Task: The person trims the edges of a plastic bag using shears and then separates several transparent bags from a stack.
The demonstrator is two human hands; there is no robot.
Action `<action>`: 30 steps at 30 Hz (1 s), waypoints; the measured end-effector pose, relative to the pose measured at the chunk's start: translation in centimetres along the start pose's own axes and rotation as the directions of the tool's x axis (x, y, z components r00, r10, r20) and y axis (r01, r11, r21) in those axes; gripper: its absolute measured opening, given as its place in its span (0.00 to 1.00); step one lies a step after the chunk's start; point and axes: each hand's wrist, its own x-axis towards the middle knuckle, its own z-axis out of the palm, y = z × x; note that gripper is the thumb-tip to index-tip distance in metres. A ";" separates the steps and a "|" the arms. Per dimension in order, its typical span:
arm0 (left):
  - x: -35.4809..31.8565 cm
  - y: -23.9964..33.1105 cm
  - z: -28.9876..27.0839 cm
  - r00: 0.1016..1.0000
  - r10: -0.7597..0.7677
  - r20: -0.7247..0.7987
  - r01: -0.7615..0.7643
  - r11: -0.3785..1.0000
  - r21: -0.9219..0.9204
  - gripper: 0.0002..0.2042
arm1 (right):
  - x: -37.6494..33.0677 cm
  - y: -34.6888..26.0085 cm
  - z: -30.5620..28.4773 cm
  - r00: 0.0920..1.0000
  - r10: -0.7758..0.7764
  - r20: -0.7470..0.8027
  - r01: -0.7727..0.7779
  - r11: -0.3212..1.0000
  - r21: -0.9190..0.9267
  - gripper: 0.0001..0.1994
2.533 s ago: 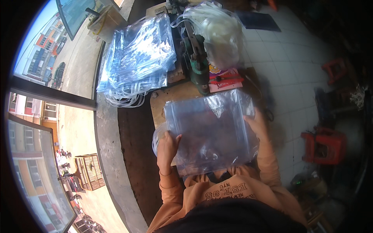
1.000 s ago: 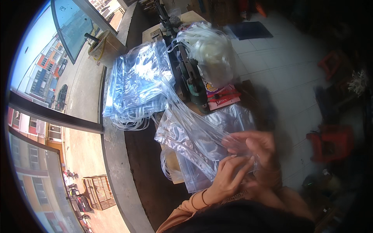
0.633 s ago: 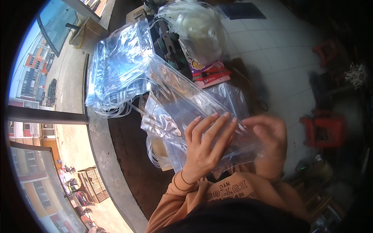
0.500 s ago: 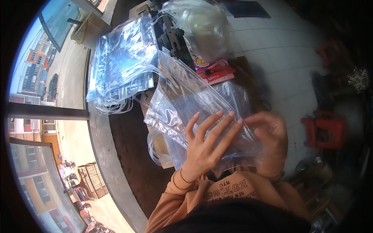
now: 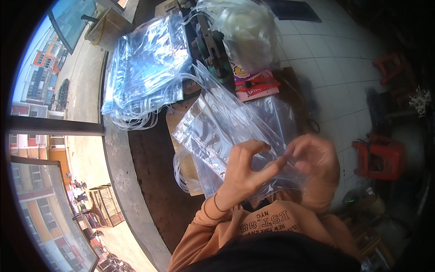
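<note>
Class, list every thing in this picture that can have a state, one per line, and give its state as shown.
Clear plastic zip bag: lifted off the bench, tilted, pinched at its near edge.
Left hand: fingers spread, gripping the bag.
Right hand: curled, pinching the bag's edge.
Stack of clear plastic bags: lying flat, fanned.
Red plastic stool: upright on tiled floor.

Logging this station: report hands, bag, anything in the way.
Left hand and right hand both pinch the clear plastic bag at its near edge. Bag lifted, tilted over the workbench. Bag stack apart, beyond.
</note>
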 end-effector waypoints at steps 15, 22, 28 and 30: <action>0.0 0.1 0.4 0.982 0.158 -0.099 -0.149 0.985 0.090 0.16 | 0.0 -0.1 -0.6 0.997 0.065 -0.045 -0.062 0.996 0.061 0.05; 0.9 -0.2 -0.2 0.971 0.217 -0.101 -0.200 0.968 0.152 0.11 | -1.5 -2.2 2.5 0.841 -0.540 -0.047 0.286 0.515 -0.808 0.09; 2.5 -1.0 -1.5 0.963 0.225 -0.148 -0.206 0.970 0.131 0.11 | -2.2 -2.7 4.7 0.864 -0.499 -0.066 0.162 0.399 -0.902 0.13; 3.4 -0.8 -1.9 0.956 0.245 -0.163 -0.225 0.965 0.131 0.12 | -2.5 -2.4 4.3 0.851 -0.521 -0.065 0.200 0.437 -0.877 0.12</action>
